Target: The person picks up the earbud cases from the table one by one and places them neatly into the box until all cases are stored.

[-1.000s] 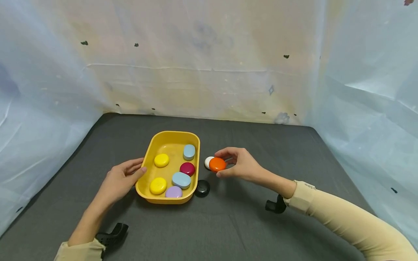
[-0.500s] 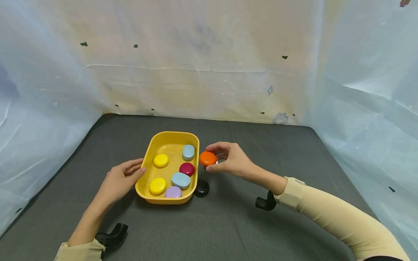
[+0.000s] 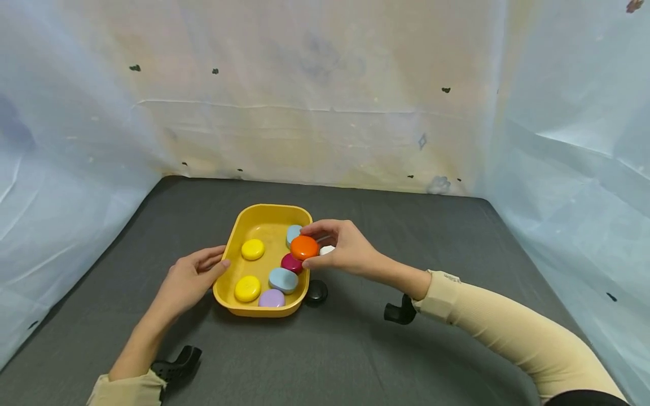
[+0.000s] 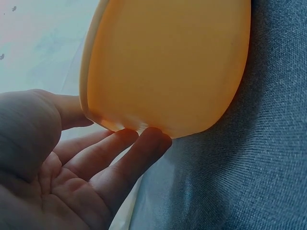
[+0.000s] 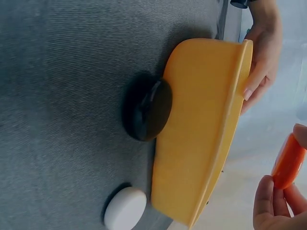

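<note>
A yellow tray (image 3: 274, 211) stands on the dark cloth, holding several smooth rounded discs. My left hand (image 3: 185, 280) pinches its left wall, thumb over the rim and fingertips against the outside, as the left wrist view shows. Between thumb and fingers my right hand (image 3: 350, 248) holds an orange disc (image 3: 304, 247) above the tray's right edge. Inside lie two yellow discs, one of them nearer (image 3: 247, 288), a dark red disc (image 3: 290, 263), two light blue ovals, the nearer oval (image 3: 283, 279) beside a lilac disc (image 3: 271, 298). The orange disc and fingers partly cover the far blue oval.
A black disc (image 5: 148, 109) rests on the cloth against or very near the tray's right wall. Farther along that side lies a white disc (image 5: 125, 209), mostly hidden by the right hand in the head view. Pale plastic sheeting (image 3: 325, 141) encloses the table at back and sides.
My right hand has moved left with the orange disc, from beside the white disc to over the tray's right rim. The left hand and tray stay nearly in place.
</note>
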Demonstrator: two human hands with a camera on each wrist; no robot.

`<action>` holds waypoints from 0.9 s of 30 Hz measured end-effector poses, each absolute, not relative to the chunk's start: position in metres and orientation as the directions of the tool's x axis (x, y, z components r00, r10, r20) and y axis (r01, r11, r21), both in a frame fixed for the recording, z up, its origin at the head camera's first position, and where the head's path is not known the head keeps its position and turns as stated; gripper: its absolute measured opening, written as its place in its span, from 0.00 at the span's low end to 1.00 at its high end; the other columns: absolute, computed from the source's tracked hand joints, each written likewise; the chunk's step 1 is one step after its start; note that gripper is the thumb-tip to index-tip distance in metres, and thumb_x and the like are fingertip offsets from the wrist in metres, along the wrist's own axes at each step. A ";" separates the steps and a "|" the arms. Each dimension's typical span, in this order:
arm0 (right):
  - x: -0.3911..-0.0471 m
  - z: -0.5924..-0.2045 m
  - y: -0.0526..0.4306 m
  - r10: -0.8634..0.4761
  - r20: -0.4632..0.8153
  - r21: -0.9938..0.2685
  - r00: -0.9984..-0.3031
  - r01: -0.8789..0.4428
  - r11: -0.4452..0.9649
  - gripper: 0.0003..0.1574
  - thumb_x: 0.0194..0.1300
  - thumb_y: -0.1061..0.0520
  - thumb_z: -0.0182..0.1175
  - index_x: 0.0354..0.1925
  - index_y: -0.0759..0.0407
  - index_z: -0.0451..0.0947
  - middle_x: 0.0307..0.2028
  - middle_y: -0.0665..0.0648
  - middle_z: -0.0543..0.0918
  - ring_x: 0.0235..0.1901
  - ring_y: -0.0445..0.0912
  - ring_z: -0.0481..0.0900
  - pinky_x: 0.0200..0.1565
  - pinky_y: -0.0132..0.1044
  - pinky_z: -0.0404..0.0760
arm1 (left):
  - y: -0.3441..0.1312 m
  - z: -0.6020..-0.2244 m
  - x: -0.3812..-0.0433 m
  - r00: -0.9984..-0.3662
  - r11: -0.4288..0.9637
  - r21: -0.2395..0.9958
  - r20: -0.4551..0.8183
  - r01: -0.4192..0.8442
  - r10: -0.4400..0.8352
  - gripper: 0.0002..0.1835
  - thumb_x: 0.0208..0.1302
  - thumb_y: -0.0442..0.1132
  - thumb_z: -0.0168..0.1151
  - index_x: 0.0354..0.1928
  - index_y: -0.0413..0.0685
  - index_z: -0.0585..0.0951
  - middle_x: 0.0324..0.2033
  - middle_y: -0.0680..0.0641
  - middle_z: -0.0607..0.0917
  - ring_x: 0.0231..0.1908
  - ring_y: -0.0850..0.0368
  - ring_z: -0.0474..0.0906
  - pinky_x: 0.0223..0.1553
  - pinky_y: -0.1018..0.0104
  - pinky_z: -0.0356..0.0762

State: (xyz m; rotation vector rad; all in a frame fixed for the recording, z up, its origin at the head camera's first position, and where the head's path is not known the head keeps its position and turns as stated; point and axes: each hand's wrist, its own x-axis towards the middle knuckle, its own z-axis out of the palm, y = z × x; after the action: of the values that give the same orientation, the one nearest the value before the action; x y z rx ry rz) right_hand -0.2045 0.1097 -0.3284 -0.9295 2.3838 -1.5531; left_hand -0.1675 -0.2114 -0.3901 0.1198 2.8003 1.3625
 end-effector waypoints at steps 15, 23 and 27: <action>-0.205 -0.341 0.080 -0.631 0.174 -0.822 -0.756 -0.464 0.330 0.33 0.51 0.61 0.77 0.55 0.64 0.79 0.48 0.53 0.83 0.46 0.43 0.80 0.49 0.39 0.81 | -0.206 -0.388 -0.168 -0.996 0.612 0.788 0.013 0.061 0.083 0.35 0.72 0.56 0.56 0.71 0.41 0.67 0.60 0.38 0.77 0.60 0.41 0.73 0.54 0.45 0.75; -0.205 -0.344 0.079 -0.597 0.107 -0.848 -0.795 -0.386 0.362 0.39 0.51 0.59 0.77 0.61 0.63 0.76 0.55 0.54 0.80 0.52 0.46 0.79 0.53 0.41 0.79 | -0.203 -0.387 -0.167 -0.996 0.608 0.792 0.009 0.064 0.093 0.34 0.72 0.55 0.56 0.71 0.41 0.67 0.60 0.37 0.77 0.60 0.40 0.73 0.54 0.45 0.75; -0.203 -0.339 0.087 -0.610 0.091 -0.836 -0.787 -0.394 0.383 0.46 0.54 0.56 0.76 0.68 0.61 0.68 0.66 0.53 0.71 0.59 0.47 0.75 0.57 0.45 0.75 | -0.202 -0.388 -0.167 -0.995 0.601 0.796 0.012 0.070 0.099 0.33 0.72 0.54 0.56 0.71 0.41 0.68 0.60 0.37 0.77 0.59 0.41 0.74 0.53 0.45 0.75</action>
State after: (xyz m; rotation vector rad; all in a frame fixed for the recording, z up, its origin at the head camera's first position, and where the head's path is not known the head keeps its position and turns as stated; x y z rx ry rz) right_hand -0.2030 0.0869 -0.3392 -0.8927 2.4109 -1.3595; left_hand -0.1668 -0.2019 -0.3877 0.1472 2.7810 1.3807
